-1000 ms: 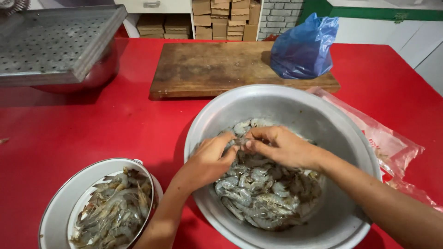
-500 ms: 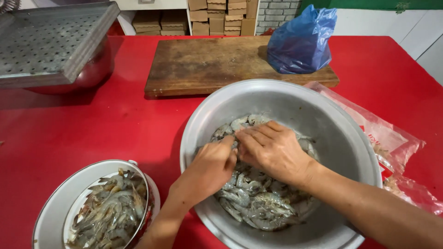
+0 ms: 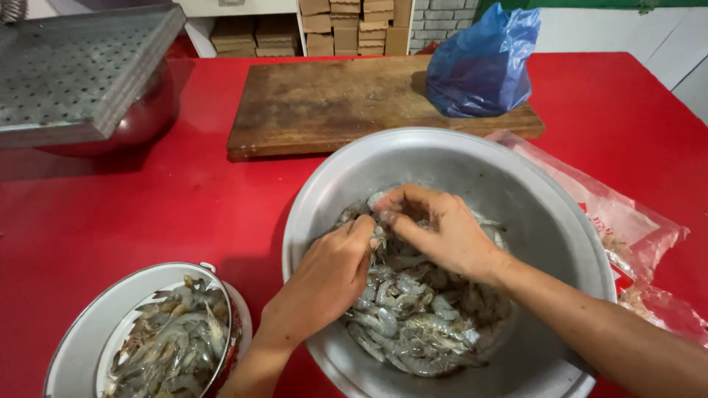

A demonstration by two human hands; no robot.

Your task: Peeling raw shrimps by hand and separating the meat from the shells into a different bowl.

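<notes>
Since the earlier frame, both hands had been drawn closer together; the left hand (image 3: 328, 276) and right hand (image 3: 435, 228) were pinching one grey raw shrimp (image 3: 377, 234) over the shrimp heap in the large round metal basin (image 3: 560, 221) on the red worktop (image 3: 147, 214).

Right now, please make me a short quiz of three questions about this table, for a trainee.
1. True or false: both hands are inside the big metal bowl.
2. What lies on the far end of the wooden board? A) a blue plastic bag B) a knife C) a towel
3. Fill in: the small white pot near the left hand holds raw ____.

Key
1. True: the left hand and the right hand meet over the shrimp.
2. A, the blue plastic bag.
3. Shrimp.
</notes>
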